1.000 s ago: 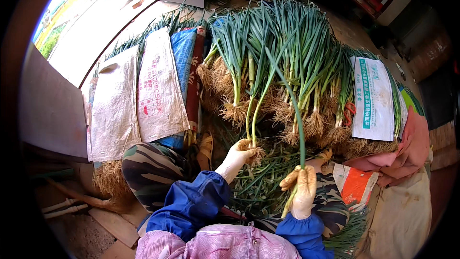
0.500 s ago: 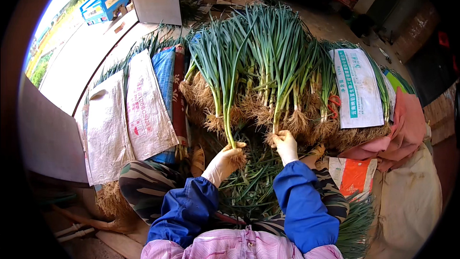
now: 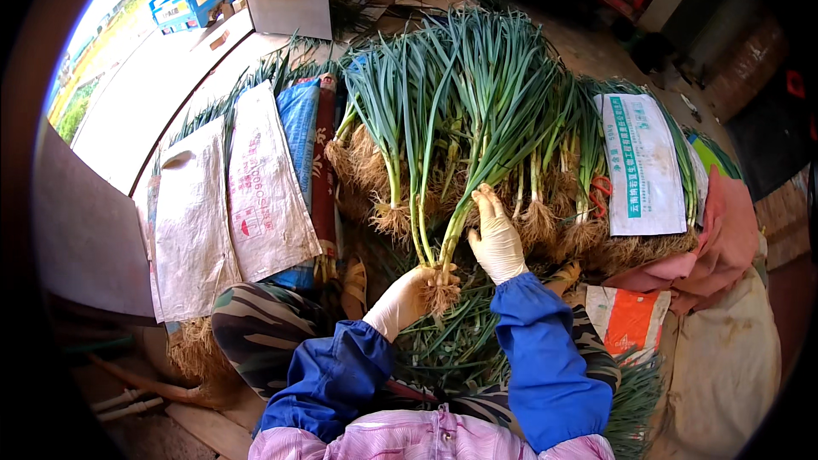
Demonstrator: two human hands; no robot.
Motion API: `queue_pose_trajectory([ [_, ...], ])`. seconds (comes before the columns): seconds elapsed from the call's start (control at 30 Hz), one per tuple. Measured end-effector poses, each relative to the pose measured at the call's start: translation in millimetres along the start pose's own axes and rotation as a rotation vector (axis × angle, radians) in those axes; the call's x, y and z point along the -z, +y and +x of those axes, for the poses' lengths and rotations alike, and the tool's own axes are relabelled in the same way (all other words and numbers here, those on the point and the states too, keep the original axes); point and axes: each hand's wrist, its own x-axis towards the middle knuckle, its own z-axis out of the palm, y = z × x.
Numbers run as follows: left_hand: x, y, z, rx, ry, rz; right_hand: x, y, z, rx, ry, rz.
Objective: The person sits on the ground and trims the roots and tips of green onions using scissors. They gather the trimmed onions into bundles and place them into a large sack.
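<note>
My left hand (image 3: 411,298), in a pale glove, is closed round the root ends of a few leek-like stalks (image 3: 445,243). Their brown roots (image 3: 441,296) stick out beside the fingers, and the green leaves lean away over the pile. My right hand (image 3: 496,243), also gloved, is at the right side of these stalks. Its fingers are stretched upward with the thumb apart, and the fingertips are close to or touching the stems. A thick heap of the same leek-like plants (image 3: 503,60) lies just beyond both hands, roots toward me.
Woven sacks (image 3: 200,213) cover more plants at the left, and a white sack (image 3: 643,162) covers some at the right. Loose green leaves (image 3: 452,345) lie between my camouflage-clad legs. A pink cloth (image 3: 724,230) and an orange-and-white bag (image 3: 626,319) are to the right.
My left hand has shifted right and now holds the stalk that was in my right hand along with its own. My right hand has let go of the root end and moved up the stems.
</note>
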Motion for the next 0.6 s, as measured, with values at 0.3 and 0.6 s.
queue_pose_trajectory([
  [0.3, -1, 1, -8, -0.194, 0.090, 0.197, 4, -11, -31, 0.172, 0.054, -0.238],
  [0.6, 16, -24, 12, -0.280, 0.223, 0.428, 72, -25, -108, 0.174, -0.781, 0.091],
])
